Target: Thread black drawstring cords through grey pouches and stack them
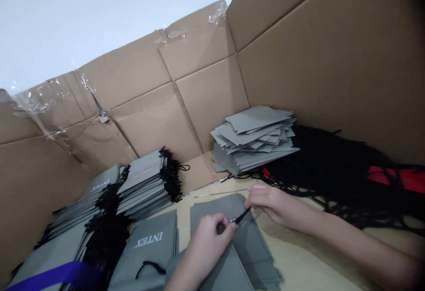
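A flat grey paper bag lies on the light wooden table in front of me. My left hand rests on it with the fingers curled in a pinch at a small metal-tipped end of a black cord. My right hand pinches the same cord a little farther up, just above the bag's top edge. Left of it lies a grey bag printed INTEX with a black cord handle.
Stacks of grey bags with black handles fill the left side. A loose pile of plain grey bags sits at the back. A heap of black cords lies on the right, over something red. Cardboard walls surround the table.
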{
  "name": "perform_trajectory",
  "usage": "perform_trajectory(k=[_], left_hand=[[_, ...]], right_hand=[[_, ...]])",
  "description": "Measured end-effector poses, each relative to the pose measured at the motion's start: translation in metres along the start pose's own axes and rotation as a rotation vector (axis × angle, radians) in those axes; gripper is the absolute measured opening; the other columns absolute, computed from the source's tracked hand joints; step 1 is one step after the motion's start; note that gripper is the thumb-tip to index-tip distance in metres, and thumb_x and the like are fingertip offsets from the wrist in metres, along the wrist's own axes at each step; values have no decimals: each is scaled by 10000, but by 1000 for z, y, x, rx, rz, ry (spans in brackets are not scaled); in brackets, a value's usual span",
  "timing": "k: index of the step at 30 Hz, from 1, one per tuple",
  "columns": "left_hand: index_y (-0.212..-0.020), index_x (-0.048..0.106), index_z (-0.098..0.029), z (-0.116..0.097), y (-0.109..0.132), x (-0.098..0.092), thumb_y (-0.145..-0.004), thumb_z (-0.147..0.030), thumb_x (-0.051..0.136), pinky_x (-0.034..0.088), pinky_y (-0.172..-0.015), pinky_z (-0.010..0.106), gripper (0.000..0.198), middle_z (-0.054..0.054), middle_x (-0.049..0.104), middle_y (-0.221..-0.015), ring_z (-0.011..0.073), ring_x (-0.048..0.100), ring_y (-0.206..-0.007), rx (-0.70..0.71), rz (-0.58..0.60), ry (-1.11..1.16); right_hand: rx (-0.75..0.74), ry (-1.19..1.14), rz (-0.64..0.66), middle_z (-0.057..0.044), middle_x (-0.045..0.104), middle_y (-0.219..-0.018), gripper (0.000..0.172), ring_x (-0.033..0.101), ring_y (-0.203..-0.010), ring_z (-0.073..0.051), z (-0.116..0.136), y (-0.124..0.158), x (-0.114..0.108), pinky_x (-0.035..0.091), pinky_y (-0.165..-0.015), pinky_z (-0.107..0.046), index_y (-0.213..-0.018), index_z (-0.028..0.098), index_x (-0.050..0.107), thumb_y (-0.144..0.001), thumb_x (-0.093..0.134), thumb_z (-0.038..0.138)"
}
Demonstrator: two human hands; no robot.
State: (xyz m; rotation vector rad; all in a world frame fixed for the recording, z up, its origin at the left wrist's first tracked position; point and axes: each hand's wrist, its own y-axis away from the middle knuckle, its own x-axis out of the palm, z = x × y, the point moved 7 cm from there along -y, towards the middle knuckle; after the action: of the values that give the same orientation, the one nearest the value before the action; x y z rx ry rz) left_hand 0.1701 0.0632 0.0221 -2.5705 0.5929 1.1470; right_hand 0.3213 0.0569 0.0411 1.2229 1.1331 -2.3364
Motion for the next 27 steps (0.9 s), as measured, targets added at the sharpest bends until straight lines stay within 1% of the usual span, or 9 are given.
perform_trajectory(k=[4,7,10,12,15,18,21,24,27], left_hand=[[-578,529,-150,2,-2,3,-765,-472,505,252,-518,221,373,-38,419,-537,105,365,-543,2,110,242],[-616,560,-144,1,-2,0,-724,-520,550,318,-563,223,391,-18,507,-544,117,445,-549,-33,152,506],[-683,603,-129,-3,2,0,-653,-507,644,378,-651,246,382,23,601,-603,136,530,-591,-73,201,737],[-709,624,-119,-7,6,4,-601,-483,700,388,-678,257,387,42,632,-657,136,551,-603,-95,249,838],[-699,634,-120,-10,10,10,-518,-438,767,388,-660,254,389,53,650,-719,126,554,-593,-134,284,909],[-639,605,-129,-15,13,10,-473,-433,786,378,-613,246,390,41,631,-665,122,544,-567,-152,297,932],[-554,559,-136,-18,14,1,-481,-486,761,312,-527,223,411,6,564,-557,93,460,-496,-154,252,814],[-525,528,-143,-17,13,-16,-546,-517,711,209,-465,218,418,-45,446,-488,67,319,-465,-117,137,607],[-550,508,-150,-17,13,-23,-646,-498,640,192,-449,217,383,-57,395,-498,72,296,-480,-52,99,490]], right_hand=[[36,1,17,-61,581,-698,307,518,-682,-184,0,-1,3,403,-619,-291,-769,195,640,-853,354,120],[30,-10,28,-58,571,-684,293,505,-664,-183,-1,-3,6,398,-610,-289,-736,195,602,-829,342,98],[32,-13,19,-56,561,-681,296,500,-653,-177,-4,-4,10,394,-607,-282,-734,188,577,-806,318,65],[37,-16,27,-53,559,-680,288,501,-657,-175,-6,-5,14,389,-610,-278,-732,188,568,-804,319,61],[63,-65,58,-46,557,-680,256,503,-662,-174,-4,-5,23,383,-605,-271,-725,193,562,-826,347,99],[118,-195,105,-48,569,-722,226,521,-688,-177,0,-3,31,391,-630,-275,-744,197,560,-869,371,203],[217,-446,155,-39,578,-713,249,533,-687,-178,-1,0,36,397,-643,-281,-787,199,527,-891,375,367],[340,-707,212,-13,558,-644,316,511,-618,-157,-10,4,44,378,-594,-258,-812,197,490,-859,406,499],[416,-863,203,8,524,-578,401,445,-515,-125,-22,6,50,327,-517,-235,-773,192,475,-784,468,593]])
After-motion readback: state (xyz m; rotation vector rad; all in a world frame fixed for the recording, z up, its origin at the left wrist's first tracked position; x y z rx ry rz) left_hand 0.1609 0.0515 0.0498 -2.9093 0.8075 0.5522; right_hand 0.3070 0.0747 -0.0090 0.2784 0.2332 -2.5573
